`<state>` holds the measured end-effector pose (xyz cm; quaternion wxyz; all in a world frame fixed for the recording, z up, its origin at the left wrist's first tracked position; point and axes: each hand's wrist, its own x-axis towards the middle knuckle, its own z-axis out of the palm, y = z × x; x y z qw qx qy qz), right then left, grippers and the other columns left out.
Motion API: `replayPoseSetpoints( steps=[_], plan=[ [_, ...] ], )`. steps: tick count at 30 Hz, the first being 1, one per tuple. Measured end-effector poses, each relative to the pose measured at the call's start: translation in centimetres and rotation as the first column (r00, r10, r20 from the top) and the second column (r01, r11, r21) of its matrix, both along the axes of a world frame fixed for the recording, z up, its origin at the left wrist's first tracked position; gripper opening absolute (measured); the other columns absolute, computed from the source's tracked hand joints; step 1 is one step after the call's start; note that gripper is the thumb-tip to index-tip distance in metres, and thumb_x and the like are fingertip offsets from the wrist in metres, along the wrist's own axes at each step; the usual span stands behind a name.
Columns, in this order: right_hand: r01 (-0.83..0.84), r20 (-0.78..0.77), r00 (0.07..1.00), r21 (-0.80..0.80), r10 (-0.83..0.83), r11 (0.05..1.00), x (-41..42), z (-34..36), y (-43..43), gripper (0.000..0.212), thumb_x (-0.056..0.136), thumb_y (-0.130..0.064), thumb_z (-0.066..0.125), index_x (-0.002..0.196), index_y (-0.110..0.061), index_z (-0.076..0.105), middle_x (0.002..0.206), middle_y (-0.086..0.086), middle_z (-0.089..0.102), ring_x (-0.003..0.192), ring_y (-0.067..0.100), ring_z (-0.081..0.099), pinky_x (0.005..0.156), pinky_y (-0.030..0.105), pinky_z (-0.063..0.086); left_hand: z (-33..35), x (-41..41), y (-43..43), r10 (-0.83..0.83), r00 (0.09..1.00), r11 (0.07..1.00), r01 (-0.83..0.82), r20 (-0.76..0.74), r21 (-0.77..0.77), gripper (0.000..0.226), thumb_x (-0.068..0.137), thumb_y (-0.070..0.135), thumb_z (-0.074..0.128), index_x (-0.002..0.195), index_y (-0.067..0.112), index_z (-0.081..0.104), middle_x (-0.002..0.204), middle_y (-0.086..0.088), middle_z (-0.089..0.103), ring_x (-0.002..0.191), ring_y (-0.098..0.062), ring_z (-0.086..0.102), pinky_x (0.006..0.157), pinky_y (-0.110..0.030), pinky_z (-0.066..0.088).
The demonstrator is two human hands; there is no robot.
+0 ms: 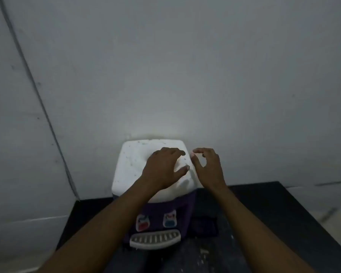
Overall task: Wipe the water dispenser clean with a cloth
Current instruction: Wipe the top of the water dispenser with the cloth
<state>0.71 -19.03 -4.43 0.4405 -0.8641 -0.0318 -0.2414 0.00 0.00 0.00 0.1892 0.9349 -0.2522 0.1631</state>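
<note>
White plastic flecked with specks is shown atop the water dispenser [134,164], set on a black table [274,213] by the wall. The left hand [161,170] is spread flat on what may be a white cloth [185,183]; the right hand [207,166] is held loosely curled, empty. Wiping is judged barely begun.

surface: black table [283,213] | on it: water dispenser [156,213], dark bundle [205,225] just beside | white specks

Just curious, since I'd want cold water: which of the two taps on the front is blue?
The tap on the right: its lever is blue, while the left tap has a red one.
</note>
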Motion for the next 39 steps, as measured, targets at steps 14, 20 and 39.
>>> replayPoseSetpoints(
  steps=[14, 20, 39],
  plan=[
    [0.249, -0.521, 0.835, 0.076, -0.175, 0.965, -4.4, -20.5, -5.5, 0.027, 0.096, -0.029, 0.07, 0.117, -0.012, 0.068, 0.122, 0.01, 0.062, 0.107, 0.022, 0.063, 0.099, 0.038, 0.051, -7.3, 0.3, -5.3, -0.144, 0.973, 0.975, 0.109, 0.181, 0.194, 0.047, 0.093, 0.037, 0.066, 0.131, 0.01, 0.062, 0.137, -0.01, 0.062, 0.132, -0.028, 0.053, 0.112, -0.043, 0.04],
    [0.212, -0.714, 0.679, -0.031, -0.17, 0.977, -4.5, -25.4, -5.4, 0.05, 0.094, -0.028, 0.072, 0.137, -0.006, 0.058, 0.142, 0.02, 0.052, 0.129, 0.036, 0.052, 0.113, 0.042, 0.04, -7.7, 0.4, -5.6, -0.125, 0.973, 0.969, 0.077, 0.196, 0.236, 0.043, 0.097, 0.035, 0.06, 0.129, 0.006, 0.061, 0.138, -0.013, 0.06, 0.135, -0.03, 0.05, 0.116, -0.044, 0.037],
    [0.334, -0.753, 0.556, -0.187, -0.353, 0.924, -2.5, -28.2, -6.4, 0.04, 0.098, -0.03, 0.065, 0.134, -0.016, 0.056, 0.134, 0.012, 0.062, 0.131, 0.033, 0.051, 0.109, 0.049, 0.041, -8.4, 0.6, -6.0, -0.084, 0.967, 0.964, 0.017, 0.239, 0.266, 0.042, 0.099, 0.035, 0.058, 0.127, 0.004, 0.063, 0.136, -0.016, 0.061, 0.135, -0.033, 0.052, 0.116, -0.047, 0.04]
  ],
)
